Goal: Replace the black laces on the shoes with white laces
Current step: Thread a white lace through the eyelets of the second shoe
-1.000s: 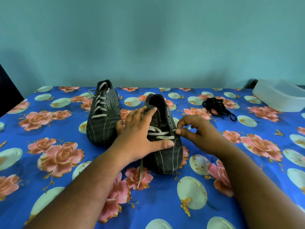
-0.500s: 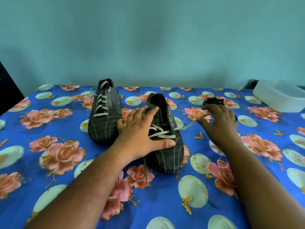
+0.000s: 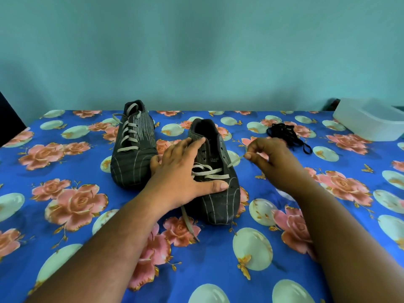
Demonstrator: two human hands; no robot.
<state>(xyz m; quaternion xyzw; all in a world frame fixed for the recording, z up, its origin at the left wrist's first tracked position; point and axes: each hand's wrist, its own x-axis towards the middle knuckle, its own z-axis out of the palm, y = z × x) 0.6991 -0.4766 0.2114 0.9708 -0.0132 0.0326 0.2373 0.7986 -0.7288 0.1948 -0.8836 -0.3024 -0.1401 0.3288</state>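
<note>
Two dark striped shoes stand on a blue flowered cloth (image 3: 65,215). The left shoe (image 3: 133,165) is fully laced in white. The right shoe (image 3: 220,193) has a white lace (image 3: 209,172) through its lowest eyelets only. My left hand (image 3: 179,171) rests flat on this shoe, fingers spread, thumb across the toe. My right hand (image 3: 271,158) pinches one end of the white lace just right of the shoe. The lace's other end trails from under my left hand toward me. A bundle of black laces (image 3: 286,134) lies behind my right hand.
A white plastic tub (image 3: 369,121) sits at the far right edge of the cloth. A teal wall rises right behind the surface. A dark object shows at the far left edge.
My right hand pulled the lace end out to the right, then came back closer to the shoe, still pinching it. My left hand stayed on the shoe.
</note>
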